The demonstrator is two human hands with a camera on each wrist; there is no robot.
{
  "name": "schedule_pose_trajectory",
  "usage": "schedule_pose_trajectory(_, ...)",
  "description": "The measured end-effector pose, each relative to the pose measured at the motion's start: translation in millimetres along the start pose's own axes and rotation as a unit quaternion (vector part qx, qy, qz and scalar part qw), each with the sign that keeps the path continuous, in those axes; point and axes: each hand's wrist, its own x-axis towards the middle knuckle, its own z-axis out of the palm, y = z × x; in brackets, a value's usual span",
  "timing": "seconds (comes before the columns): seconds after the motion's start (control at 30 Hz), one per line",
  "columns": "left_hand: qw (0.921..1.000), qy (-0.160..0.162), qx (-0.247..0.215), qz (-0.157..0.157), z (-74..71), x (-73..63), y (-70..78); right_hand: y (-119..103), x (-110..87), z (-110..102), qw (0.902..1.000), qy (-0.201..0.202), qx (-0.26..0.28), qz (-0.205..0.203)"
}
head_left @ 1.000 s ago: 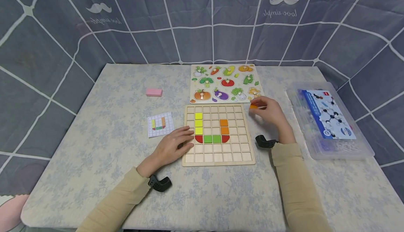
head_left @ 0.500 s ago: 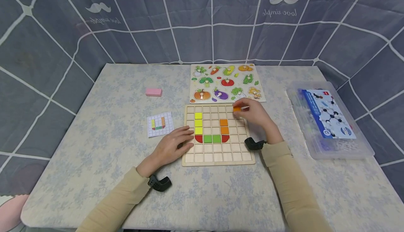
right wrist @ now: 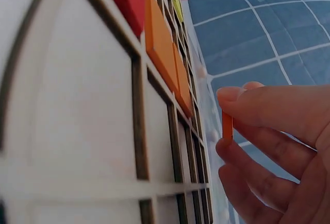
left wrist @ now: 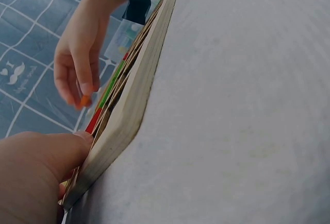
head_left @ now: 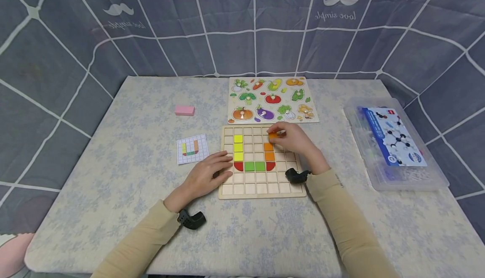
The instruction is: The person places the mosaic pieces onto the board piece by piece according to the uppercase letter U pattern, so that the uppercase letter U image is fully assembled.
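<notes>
My right hand (head_left: 293,139) pinches an orange square tile (right wrist: 227,126) between thumb and fingers, over the upper part of a wooden grid board (head_left: 261,190). Just below it, two orange tiles (head_left: 269,152) sit in one column. Red quarter-round tiles (head_left: 270,167) mark both lower corners, with green tiles (head_left: 254,167) between them. Several yellow tiles (head_left: 238,147) line the left column. My left hand (head_left: 208,175) rests at the board's left edge, fingers relaxed; its thumb touches the rim in the left wrist view.
Left of the board lies a printed pattern card (head_left: 192,149), with a pink block (head_left: 185,110) farther back. A vegetable peg puzzle (head_left: 273,100) lies just behind the board. On the right stands a clear plastic case (head_left: 394,143) with a blue label.
My right hand has moved left from beside the board, carrying the orange tile to just above the orange column. The left hand has stayed in place.
</notes>
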Motion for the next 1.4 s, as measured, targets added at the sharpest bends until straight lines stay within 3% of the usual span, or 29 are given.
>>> schedule_pose_trajectory(0.57,1.0000,-0.001,0.001,-0.003,0.2,-0.3,-0.6,4,9.2,14,1.0000,0.000,-0.003,-0.002)
schedule_pose_trajectory(1.4,1.0000,0.000,0.002,-0.003,0.7,-2.3,-1.0,6,8.0,13,0.9998,-0.004,-0.003,-0.017)
